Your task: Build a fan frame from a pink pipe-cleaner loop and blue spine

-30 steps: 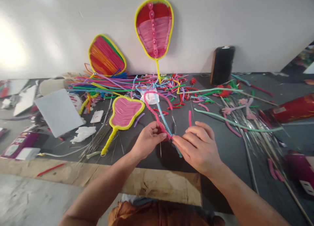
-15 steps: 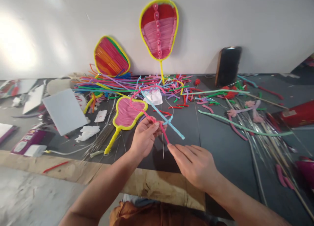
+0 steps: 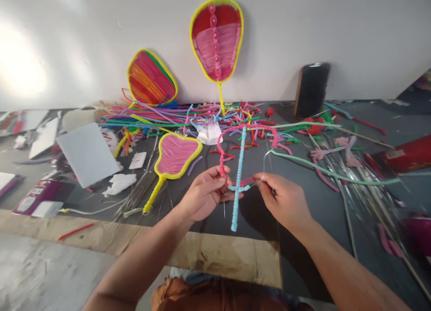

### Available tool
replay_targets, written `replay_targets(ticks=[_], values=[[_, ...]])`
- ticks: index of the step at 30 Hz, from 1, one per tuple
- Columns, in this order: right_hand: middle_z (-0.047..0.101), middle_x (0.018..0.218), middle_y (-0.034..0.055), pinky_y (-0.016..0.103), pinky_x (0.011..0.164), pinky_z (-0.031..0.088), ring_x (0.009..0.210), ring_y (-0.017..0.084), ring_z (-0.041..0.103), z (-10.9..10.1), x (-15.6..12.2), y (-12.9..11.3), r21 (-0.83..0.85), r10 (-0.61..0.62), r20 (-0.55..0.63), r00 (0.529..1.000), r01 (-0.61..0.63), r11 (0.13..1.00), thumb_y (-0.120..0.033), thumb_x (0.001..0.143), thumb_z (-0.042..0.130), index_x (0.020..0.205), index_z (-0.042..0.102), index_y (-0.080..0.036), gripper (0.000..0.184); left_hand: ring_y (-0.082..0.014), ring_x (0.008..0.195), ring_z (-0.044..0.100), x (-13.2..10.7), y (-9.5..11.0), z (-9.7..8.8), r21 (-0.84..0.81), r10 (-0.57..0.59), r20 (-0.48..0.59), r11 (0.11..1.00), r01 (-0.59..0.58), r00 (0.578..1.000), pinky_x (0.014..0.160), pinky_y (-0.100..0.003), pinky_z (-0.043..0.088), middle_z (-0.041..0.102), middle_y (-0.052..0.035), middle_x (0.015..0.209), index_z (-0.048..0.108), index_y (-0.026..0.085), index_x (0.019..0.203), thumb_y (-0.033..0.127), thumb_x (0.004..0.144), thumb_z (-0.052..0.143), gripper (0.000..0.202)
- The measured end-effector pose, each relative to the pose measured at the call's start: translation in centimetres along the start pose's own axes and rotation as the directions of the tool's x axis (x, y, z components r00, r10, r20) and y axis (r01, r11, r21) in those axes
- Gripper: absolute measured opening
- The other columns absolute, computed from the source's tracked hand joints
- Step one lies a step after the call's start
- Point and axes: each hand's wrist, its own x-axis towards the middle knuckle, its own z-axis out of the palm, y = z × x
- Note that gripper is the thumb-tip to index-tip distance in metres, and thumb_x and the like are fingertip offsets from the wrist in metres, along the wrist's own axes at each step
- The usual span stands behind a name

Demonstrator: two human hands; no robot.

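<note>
I hold a small frame above the dark table [image 3: 303,221]. It is a pink pipe cleaner loop [image 3: 247,130] with a light blue pipe cleaner stem [image 3: 238,176] running upright down its middle. My left hand [image 3: 206,195] pinches the loop's left end where it meets the stem. My right hand [image 3: 286,201] pinches the loop's right end, where a thin wire shows. A short blue twist crosses the stem between both hands. The stem's lower end hangs free below them.
A pink fan with a yellow rim [image 3: 175,156] lies left of my hands. Two finished fans [image 3: 215,37] [image 3: 151,79] lean on the wall above a heap of loose pipe cleaners [image 3: 182,115]. A dark phone [image 3: 310,90] stands at the wall. Wires and sticks [image 3: 357,180] lie right, a white board [image 3: 88,154] left.
The frame has turned upright, the blue stem now vertical. My right hand, open and flat half a second ago, has risen and pinched the loop's right end.
</note>
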Motion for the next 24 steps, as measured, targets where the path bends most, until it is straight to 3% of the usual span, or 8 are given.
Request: replay_targets(ticks=[2, 5, 9, 13, 19, 24], values=[[0.073, 0.081, 0.0033, 0.025, 0.066, 0.051, 0.071, 0.015, 0.068, 0.0, 0.06, 0.09, -0.022, -0.005, -0.009, 1.0, 0.005, 1.0, -0.016, 0.09, 0.047, 0.09, 0.064, -0.02, 0.018, -0.0173, 0.072, 0.068, 0.02, -0.12, -0.15, 0.019, -0.048, 0.041, 0.999, 0.048, 0.998, 0.074, -0.04, 0.057, 0.06, 0.001, 0.075, 0.053, 0.016, 0.101, 0.014, 0.083, 0.059, 0.02], [0.072, 0.079, 0.0031, 0.026, 0.066, 0.05, 0.07, 0.015, 0.066, -0.05, 0.17, 0.1, -0.035, -0.026, -0.022, 0.999, 0.025, 0.999, -0.016, 0.091, 0.048, 0.089, 0.064, -0.02, 0.017, -0.0223, 0.076, 0.07, 0.15, -0.12, -0.45, 0.054, -0.093, 0.087, 0.995, 0.088, 0.992, 0.064, -0.035, 0.059, 0.057, 0.0008, 0.079, 0.051, 0.018, 0.103, 0.018, 0.084, 0.058, 0.02], [0.072, 0.08, 0.0034, 0.027, 0.069, 0.049, 0.072, 0.016, 0.065, -0.28, 0.36, 0.06, -0.017, -0.057, -0.05, 0.997, 0.056, 0.998, -0.015, 0.09, 0.051, 0.09, 0.063, -0.019, 0.013, -0.0144, 0.062, 0.067, 0.31, 0.0, -0.54, 0.07, -0.102, 0.061, 0.993, 0.097, 0.993, 0.057, -0.026, 0.056, 0.055, 0.0017, 0.079, 0.052, 0.018, 0.102, 0.017, 0.083, 0.058, 0.019], [0.072, 0.082, 0.0039, 0.028, 0.071, 0.05, 0.074, 0.017, 0.066, -0.57, 0.52, 0.03, -0.009, -0.06, -0.04, 0.997, 0.06, 0.998, -0.014, 0.09, 0.051, 0.089, 0.063, -0.02, 0.013, -0.0098, 0.059, 0.062, 0.34, -0.1, -0.34, 0.132, -0.032, 0.023, 0.991, 0.029, 0.999, 0.057, -0.023, 0.052, 0.055, 0.002, 0.08, 0.053, 0.018, 0.103, 0.013, 0.078, 0.064, 0.028], [0.073, 0.081, 0.0038, 0.028, 0.069, 0.051, 0.072, 0.016, 0.066, -0.6, 0.54, 0.05, 0.013, -0.034, -0.024, 0.999, 0.035, 0.999, -0.018, 0.092, 0.048, 0.087, 0.063, -0.021, 0.016, -0.0118, 0.065, 0.065, 0.43, -0.59, -0.27, 0.254, 0.015, -0.071, 0.967, 0.004, 0.997, 0.059, -0.022, 0.052, 0.057, 0.0008, 0.084, 0.053, 0.018, 0.099, 0.017, 0.073, 0.071, 0.033], [0.071, 0.086, 0.005, 0.031, 0.073, 0.052, 0.079, 0.018, 0.067, -0.63, 0.82, 0.86, 0.048, 0.096, 0.003, 0.995, -0.096, 0.994, -0.025, 0.09, 0.053, 0.091, 0.064, -0.021, 0.012, -0.0117, 0.064, 0.066, 0.8, -0.76, -0.67, 0.421, 0.184, -0.165, 0.901, -0.1, 0.969, 0.059, -0.022, 0.052, 0.057, 0.0012, 0.084, 0.052, 0.018, 0.101, 0.021, 0.075, 0.068, 0.031]])
